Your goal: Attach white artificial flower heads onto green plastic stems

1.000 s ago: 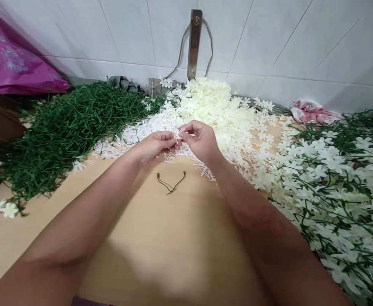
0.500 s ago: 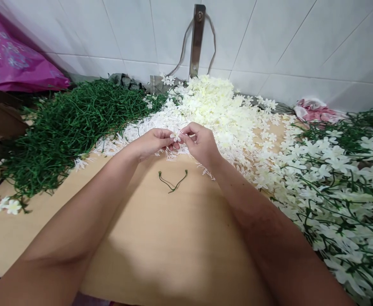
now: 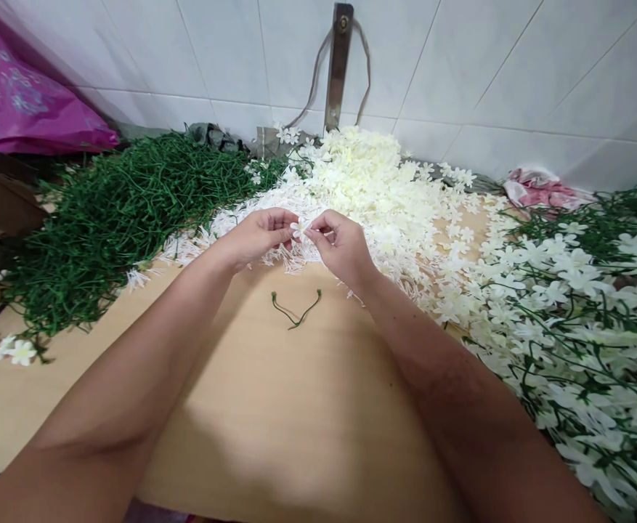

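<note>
Between my hands, above the near edge of the white pile, is a small white artificial flower (image 3: 299,229). My right hand (image 3: 344,248) pinches it from the right with thumb and forefinger. From the other side, my left hand (image 3: 261,238) has its thumb and fingertips closed at the flower's left edge; anything thin behind the petals is hidden. A forked green plastic stem (image 3: 295,319) lies on the tan board (image 3: 296,399) nearer to me, touched by neither hand. White stamen-like pieces (image 3: 231,220) and loose cream-white blossoms (image 3: 370,171) are heaped just beyond my fingers.
Green stems (image 3: 133,203) are piled at the left, beside a cardboard box (image 3: 2,192) and a pink plastic bag (image 3: 35,102). Finished-looking flower sprays (image 3: 585,327) crowd the right side. A tiled wall (image 3: 487,65) with a metal bar (image 3: 338,69) closes off the back.
My left fingers have shifted slightly up and left around the flower, and the flower has turned a little. My right hand stays nearly in place. The forked stem has not moved.
</note>
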Demonstrator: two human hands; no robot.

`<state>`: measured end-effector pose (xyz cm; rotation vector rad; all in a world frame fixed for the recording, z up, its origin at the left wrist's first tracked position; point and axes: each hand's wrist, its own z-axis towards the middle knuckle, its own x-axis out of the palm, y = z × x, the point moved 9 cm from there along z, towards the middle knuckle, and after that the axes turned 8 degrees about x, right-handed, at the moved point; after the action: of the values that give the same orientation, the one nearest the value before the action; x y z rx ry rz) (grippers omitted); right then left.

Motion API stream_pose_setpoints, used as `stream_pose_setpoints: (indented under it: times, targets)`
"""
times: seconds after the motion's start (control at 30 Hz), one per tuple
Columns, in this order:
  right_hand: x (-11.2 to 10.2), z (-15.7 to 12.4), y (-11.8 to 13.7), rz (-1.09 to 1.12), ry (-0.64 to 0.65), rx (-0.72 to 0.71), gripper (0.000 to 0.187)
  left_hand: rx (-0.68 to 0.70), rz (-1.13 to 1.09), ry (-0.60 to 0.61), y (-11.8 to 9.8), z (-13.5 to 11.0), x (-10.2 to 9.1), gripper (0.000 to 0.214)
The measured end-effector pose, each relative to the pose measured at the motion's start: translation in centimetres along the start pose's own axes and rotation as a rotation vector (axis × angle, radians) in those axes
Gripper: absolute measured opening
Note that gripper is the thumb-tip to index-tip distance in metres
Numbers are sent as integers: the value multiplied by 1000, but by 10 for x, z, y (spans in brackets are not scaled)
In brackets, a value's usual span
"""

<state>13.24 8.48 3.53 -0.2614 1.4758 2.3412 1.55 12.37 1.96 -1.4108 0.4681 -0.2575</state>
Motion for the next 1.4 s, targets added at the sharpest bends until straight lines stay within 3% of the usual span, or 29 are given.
stream_pose_setpoints:
  times: [0.3, 0.53, 0.77, 0.97, 1.2, 1.3, 1.4]
  targets:
    - [-3, -1, 0, -22, -80, -50, 8, 2, -18, -4, 1, 0, 1, 9]
    - [0, -2, 5, -69, -31, -54, 10, -1, -95, -47, 3, 0, 0, 13]
    - [2, -2, 5, -61, 8, -23, 9, -81, -209, -80, 13, -1, -2, 13]
    - [2, -6, 14, -110, -2, -105, 11, -162, -338, -86, 20, -5, 8, 15]
    - [-1, -1, 2, 116, 2, -36, 8, -191, -531, -128, 22, -9, 20, 15]
    - [1, 1, -8, 225, 9, 36, 8, -231, -518, -112, 25, -10, 23, 13]
    - [2, 0, -8, 200, 4, 51, 7, -267, -492, -113, 27, -11, 23, 15]
